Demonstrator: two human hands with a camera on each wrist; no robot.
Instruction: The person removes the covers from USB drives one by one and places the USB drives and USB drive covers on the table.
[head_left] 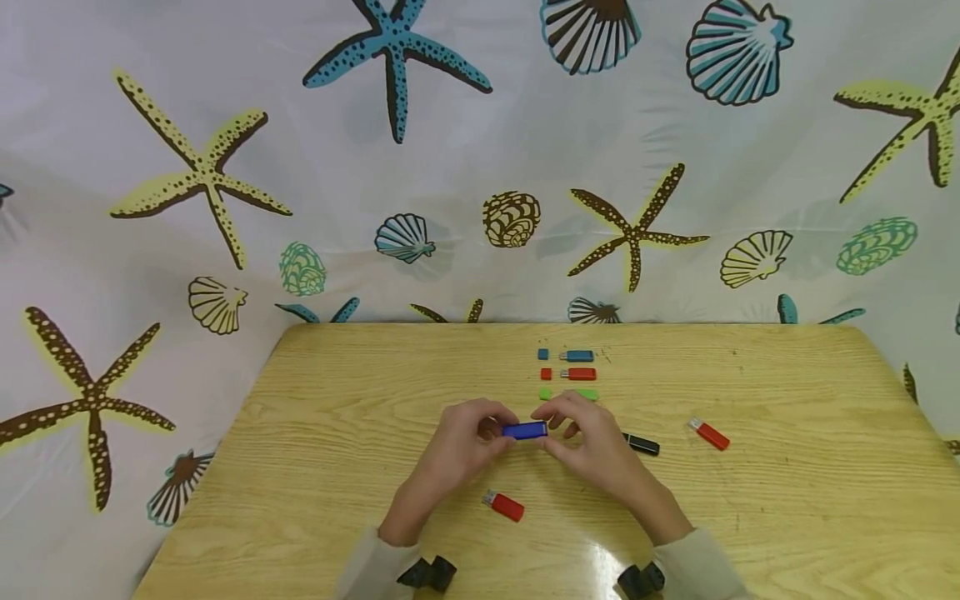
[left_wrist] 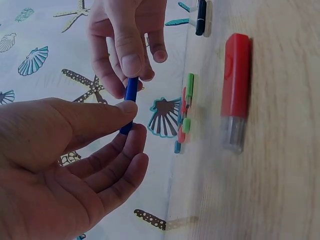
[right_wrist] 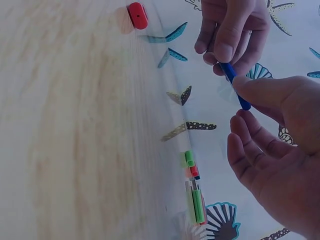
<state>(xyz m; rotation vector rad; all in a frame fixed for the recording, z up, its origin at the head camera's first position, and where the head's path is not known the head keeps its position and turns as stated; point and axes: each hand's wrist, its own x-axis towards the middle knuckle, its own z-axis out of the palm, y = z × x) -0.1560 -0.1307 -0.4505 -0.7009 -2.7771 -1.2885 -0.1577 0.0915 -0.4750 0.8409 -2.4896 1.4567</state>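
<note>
A blue USB stick (head_left: 525, 430) is held above the wooden table, level between both hands. My left hand (head_left: 461, 442) pinches its left end between thumb and fingers. At the other end, the thumb and fingers of my right hand (head_left: 596, 437) grip it. Both wrist views show the narrow side of the stick, with a thumb on each end; whether its cap is on cannot be made out. Nearest below the hands lies a red USB stick (head_left: 506, 507), its metal plug bare. Partly behind my right hand, a black USB stick (head_left: 642, 444) rests on the table.
Farther back lie a blue USB stick (head_left: 578, 356), a red one (head_left: 580, 374) and a partly covered green one (head_left: 587, 395). To their left sit a blue cap (head_left: 543, 354), a red cap (head_left: 546, 374) and a green cap (head_left: 546, 393). Another red stick (head_left: 709, 434) lies right.
</note>
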